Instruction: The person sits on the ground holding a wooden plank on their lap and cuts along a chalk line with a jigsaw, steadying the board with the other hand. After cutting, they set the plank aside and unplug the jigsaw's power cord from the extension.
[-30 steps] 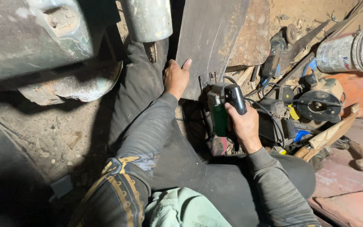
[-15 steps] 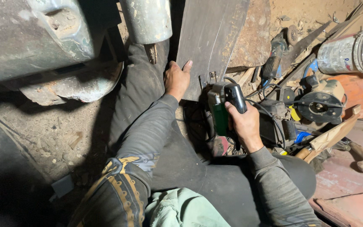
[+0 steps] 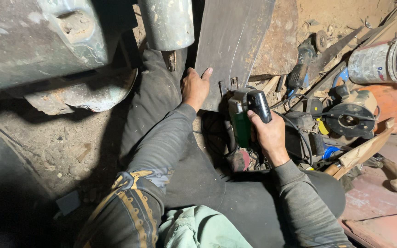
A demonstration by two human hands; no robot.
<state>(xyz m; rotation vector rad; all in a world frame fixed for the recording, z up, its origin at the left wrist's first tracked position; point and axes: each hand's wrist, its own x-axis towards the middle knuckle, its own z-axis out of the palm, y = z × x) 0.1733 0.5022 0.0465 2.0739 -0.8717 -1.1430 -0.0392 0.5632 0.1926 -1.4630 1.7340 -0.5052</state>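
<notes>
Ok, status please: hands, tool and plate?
Left hand flat on metal plate. Right hand grips green grinder at plate's lower edge. Cables and tools beside right hand.

Tight quarters on a workshop floor
Tool clutter (image 3: pixel 341 119) blocks the right; bare dirt floor (image 3: pixel 70 151) lies open left of the metal sheet (image 3: pixel 230 46).

Dim, warm light falls from the upper right, leaving the left edge and lower left corner in deep shadow. The metal sheet (image 3: pixel 233 46) shows a dull sheen without hard glare. Focus is sharp at centre, softening slightly toward the corners.
</notes>
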